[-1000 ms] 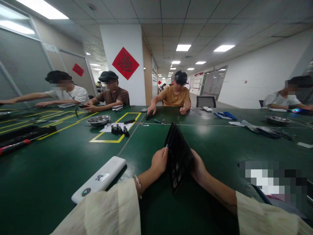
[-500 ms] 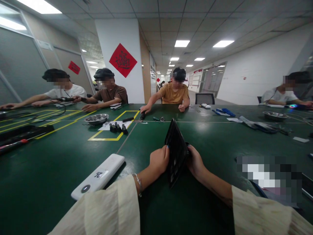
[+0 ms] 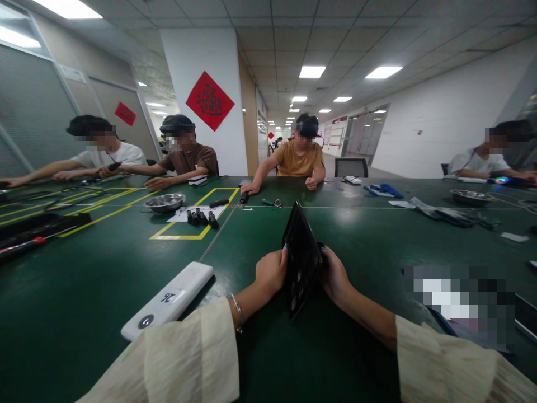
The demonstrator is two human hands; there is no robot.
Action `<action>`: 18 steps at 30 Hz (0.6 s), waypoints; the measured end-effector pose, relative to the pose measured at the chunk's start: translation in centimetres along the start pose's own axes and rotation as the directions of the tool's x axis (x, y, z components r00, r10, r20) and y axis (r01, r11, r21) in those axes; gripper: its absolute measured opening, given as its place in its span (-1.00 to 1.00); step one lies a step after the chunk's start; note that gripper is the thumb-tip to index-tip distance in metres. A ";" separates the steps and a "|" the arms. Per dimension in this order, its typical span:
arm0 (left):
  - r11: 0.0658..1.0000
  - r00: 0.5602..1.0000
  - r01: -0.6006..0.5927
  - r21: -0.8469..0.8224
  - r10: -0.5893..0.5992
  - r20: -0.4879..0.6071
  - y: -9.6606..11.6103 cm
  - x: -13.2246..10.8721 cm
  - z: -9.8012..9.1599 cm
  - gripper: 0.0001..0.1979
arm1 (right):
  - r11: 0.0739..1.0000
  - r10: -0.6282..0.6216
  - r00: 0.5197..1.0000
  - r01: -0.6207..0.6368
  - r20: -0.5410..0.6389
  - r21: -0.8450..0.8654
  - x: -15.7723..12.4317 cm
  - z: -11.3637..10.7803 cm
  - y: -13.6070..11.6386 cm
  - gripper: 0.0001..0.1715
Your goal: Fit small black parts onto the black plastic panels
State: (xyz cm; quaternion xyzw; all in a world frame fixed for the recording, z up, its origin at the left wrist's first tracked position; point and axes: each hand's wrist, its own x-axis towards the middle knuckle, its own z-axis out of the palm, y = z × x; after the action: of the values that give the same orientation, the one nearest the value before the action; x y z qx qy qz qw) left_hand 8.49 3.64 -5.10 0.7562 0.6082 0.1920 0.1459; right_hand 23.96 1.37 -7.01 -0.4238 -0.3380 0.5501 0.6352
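Observation:
A flat black case-like object (image 3: 302, 260) stands tilted on edge between my hands, above the green table; its exact kind is not clear. Faint shapes show on its dark face. My left hand (image 3: 271, 273) is closed on its left edge, knuckles up, with a bracelet on the wrist. Around its right edge curl the fingers of my right hand (image 3: 333, 274), partly hidden behind it. Left of my left forearm lies a white power bank (image 3: 170, 299) showing the number 26.
On the green table (image 3: 352, 240), a metal bowl (image 3: 165, 202) and several black cylindrical pieces (image 3: 201, 217) sit near yellow tape. A black tray (image 3: 42, 229) is at far left, blue-grey gloves (image 3: 440, 212) at right. Co-workers sit around; one person's hand (image 3: 250, 188) touches a black tool.
My hands and the black object keep almost the same pose; the view shifts slightly. At the left, a co-worker's hand with a dark tool has moved left.

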 end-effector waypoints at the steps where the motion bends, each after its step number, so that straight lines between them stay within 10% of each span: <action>1: 1.000 1.000 -0.003 0.000 0.003 0.001 0.0 0.0 0.0 -0.28 | 1.000 0.003 1.000 -0.003 -0.001 0.008 -0.1 0.0 -0.1 -0.69; 18: 0.998 0.998 -0.052 0.018 0.053 -0.046 0.0 -0.1 -0.2 -0.35 | 0.998 0.040 0.999 -0.039 -0.018 0.045 -0.5 0.3 -0.6 -0.70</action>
State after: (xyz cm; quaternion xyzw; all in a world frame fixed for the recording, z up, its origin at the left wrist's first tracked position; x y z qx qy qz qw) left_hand 8.39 3.52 -4.92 0.7686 0.5928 0.2081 0.1205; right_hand 23.82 0.87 -6.35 -0.4214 -0.3114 0.5660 0.6365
